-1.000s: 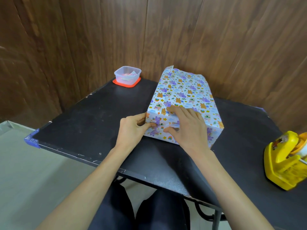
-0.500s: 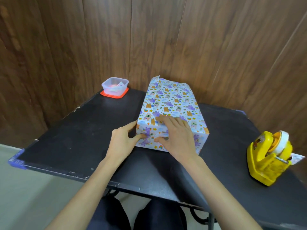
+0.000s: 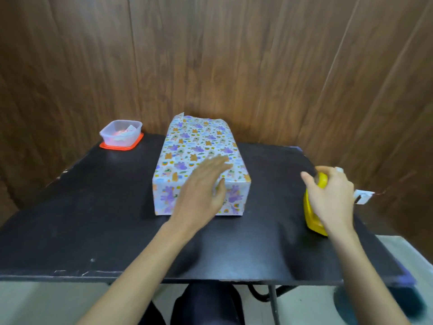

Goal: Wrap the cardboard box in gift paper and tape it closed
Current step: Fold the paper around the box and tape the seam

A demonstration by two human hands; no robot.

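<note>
The box (image 3: 194,146), covered in white gift paper with purple and orange figures, lies lengthwise in the middle of the black table (image 3: 93,207). My left hand (image 3: 203,191) lies flat with straight fingers over the box's near top edge and near end, thumb down on the end face. My right hand (image 3: 332,195) sits on top of the yellow tape dispenser (image 3: 314,219) at the table's right, its fingers curled over the dispenser. A strip of tape (image 3: 363,197) sticks out to the dispenser's right. Paper edges stand up at the box's far end.
A small clear plastic tub on an orange lid (image 3: 121,134) stands at the table's far left corner. A wooden wall rises right behind the table. The table's near edge runs above my knees.
My right hand left the box and went right onto the tape dispenser. My left hand slid from the box's near left corner to its near top edge. The view swung rightward.
</note>
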